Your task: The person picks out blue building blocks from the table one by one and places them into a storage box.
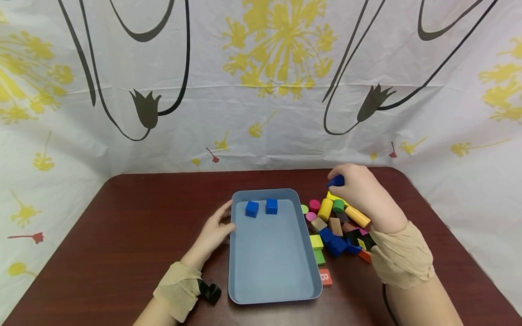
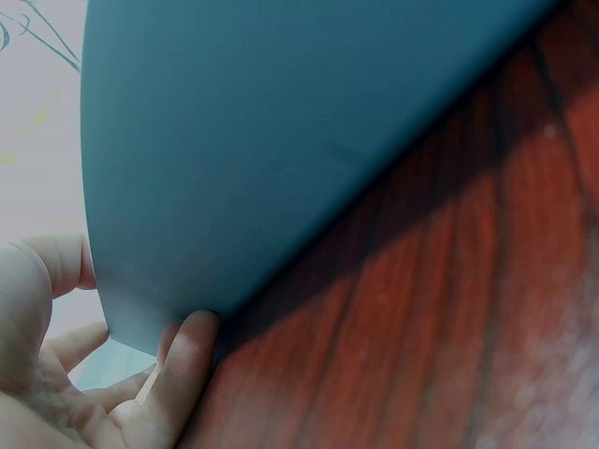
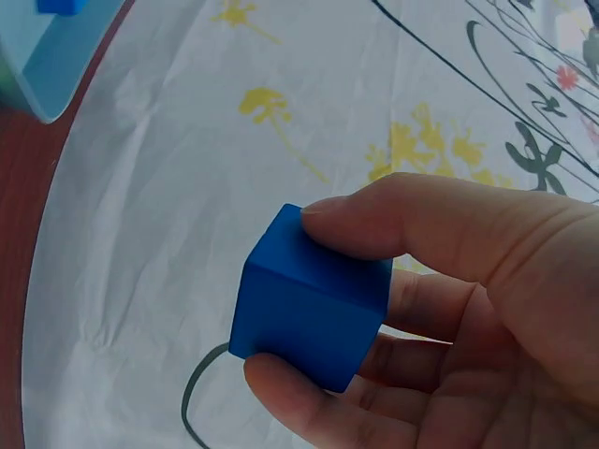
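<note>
R hand [image 1: 355, 194] pinches blue block [image 3: 304, 304]; L hand [image 1: 211, 232], spread loosely, touches tray [image 1: 272, 267], prob. steadying it.

Printed cloth [image 1: 253, 156] behind a brown table [image 1: 142, 231].
Yellow flowers [image 1: 291, 41] and dark stems [image 1: 187, 50] mark the cloth; a green cylinder [image 1: 338, 206] sits between two yellow cylinders [image 1: 325, 209].

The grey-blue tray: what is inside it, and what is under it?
Inside the tray, near its far end, lie two blue cubes. Underneath is the table; whatever the base covers cannot be seen.
</note>
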Demonstrator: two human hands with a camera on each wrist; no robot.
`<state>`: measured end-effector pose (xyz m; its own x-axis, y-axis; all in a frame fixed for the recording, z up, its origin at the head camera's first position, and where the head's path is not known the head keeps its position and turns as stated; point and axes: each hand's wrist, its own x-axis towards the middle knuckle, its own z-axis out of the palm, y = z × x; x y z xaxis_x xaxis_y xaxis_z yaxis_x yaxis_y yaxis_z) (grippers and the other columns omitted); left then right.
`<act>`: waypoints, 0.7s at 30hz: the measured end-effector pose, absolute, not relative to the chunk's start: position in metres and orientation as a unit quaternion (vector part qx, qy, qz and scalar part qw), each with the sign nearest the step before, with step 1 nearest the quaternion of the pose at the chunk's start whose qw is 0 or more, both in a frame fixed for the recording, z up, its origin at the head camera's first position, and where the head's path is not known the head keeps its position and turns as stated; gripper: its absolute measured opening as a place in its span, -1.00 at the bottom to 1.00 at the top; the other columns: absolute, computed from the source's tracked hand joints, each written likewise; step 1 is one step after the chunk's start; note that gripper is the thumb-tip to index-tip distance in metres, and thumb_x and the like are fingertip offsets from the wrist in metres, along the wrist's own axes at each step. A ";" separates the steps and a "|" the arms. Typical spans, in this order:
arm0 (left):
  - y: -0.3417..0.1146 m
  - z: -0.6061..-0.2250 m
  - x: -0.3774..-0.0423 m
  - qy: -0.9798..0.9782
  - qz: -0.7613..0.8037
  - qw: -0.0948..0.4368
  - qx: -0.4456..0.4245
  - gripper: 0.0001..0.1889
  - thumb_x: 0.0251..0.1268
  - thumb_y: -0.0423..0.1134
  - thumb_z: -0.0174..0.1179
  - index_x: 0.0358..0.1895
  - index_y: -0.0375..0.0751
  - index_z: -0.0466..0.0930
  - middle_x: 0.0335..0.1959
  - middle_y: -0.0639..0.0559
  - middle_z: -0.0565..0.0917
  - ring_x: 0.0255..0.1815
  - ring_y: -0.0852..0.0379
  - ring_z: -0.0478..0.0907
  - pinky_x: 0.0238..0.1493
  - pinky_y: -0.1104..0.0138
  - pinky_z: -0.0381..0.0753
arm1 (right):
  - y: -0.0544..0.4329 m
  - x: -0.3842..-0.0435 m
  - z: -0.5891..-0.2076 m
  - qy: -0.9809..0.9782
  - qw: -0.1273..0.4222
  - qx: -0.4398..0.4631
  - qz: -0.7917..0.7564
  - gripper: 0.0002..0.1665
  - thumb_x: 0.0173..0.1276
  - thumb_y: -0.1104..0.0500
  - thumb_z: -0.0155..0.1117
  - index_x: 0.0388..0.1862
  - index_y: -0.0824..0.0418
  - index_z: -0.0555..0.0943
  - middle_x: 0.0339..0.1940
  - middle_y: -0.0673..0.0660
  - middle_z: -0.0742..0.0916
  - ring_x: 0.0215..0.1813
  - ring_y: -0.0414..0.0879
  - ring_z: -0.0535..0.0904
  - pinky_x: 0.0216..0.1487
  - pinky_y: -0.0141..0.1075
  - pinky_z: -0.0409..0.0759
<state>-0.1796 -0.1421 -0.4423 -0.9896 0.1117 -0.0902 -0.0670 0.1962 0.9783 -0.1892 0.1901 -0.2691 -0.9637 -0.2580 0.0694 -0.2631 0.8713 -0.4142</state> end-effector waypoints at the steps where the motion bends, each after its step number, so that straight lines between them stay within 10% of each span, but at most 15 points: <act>1: -0.142 -0.442 -0.179 0.770 0.634 0.070 0.015 -0.22 0.13 -0.42 0.11 0.48 0.08 0.18 0.22 -0.18 0.43 -0.50 0.05 0.49 -0.47 0.19 0.57 | 0.188 -0.189 -0.268 -0.967 0.006 0.136 0.217 -0.71 0.27 0.25 0.27 -0.08 0.38 0.63 -0.07 0.33 0.63 -0.18 0.13 0.52 -0.21 -0.05 0.55; 21: -0.142 -0.445 -0.180 0.772 0.633 0.066 0.017 -0.22 0.11 -0.42 0.11 0.48 0.08 0.18 0.20 -0.16 0.45 -0.54 0.04 0.45 -0.49 0.18 0.56 | 0.155 -0.194 -0.267 -0.957 0.011 0.171 0.233 -0.72 0.21 0.27 0.25 -0.10 0.35 0.64 -0.08 0.29 0.63 -0.21 0.10 0.50 -0.26 -0.13 0.55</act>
